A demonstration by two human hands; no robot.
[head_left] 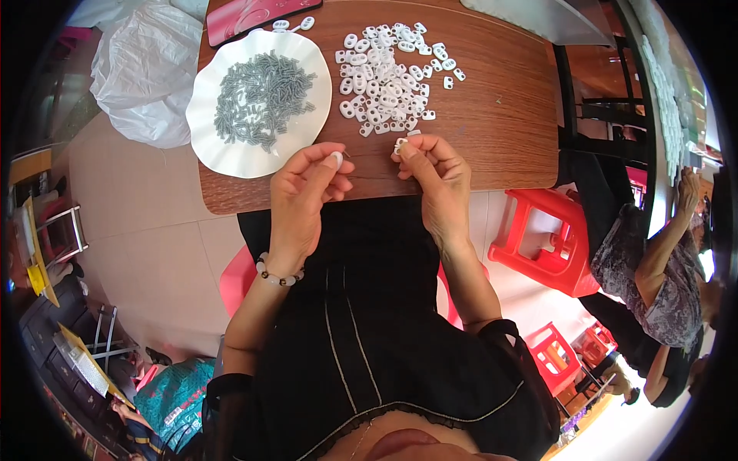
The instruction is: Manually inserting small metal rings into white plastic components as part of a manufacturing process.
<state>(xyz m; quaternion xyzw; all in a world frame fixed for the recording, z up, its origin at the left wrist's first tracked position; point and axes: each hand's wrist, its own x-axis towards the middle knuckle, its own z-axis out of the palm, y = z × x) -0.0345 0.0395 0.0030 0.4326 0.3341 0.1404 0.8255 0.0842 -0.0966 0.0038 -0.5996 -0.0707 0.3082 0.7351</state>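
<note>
Left hand [301,180] pinches a small white piece [337,160], right hand [440,175] a white clip [400,144] — seemingly assembly; next likely calls for careful alignment, grey pieces [265,91] beyond the left hand.

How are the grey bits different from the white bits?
The grey bits are thin little sticks, but the white bits are wider and rounded, with holes. Their colours differ too: grey against white. The grey bits sit on a wavy-edged plate, while most white bits lie right on the table. Both are small, and both are in loose heaps.
</note>
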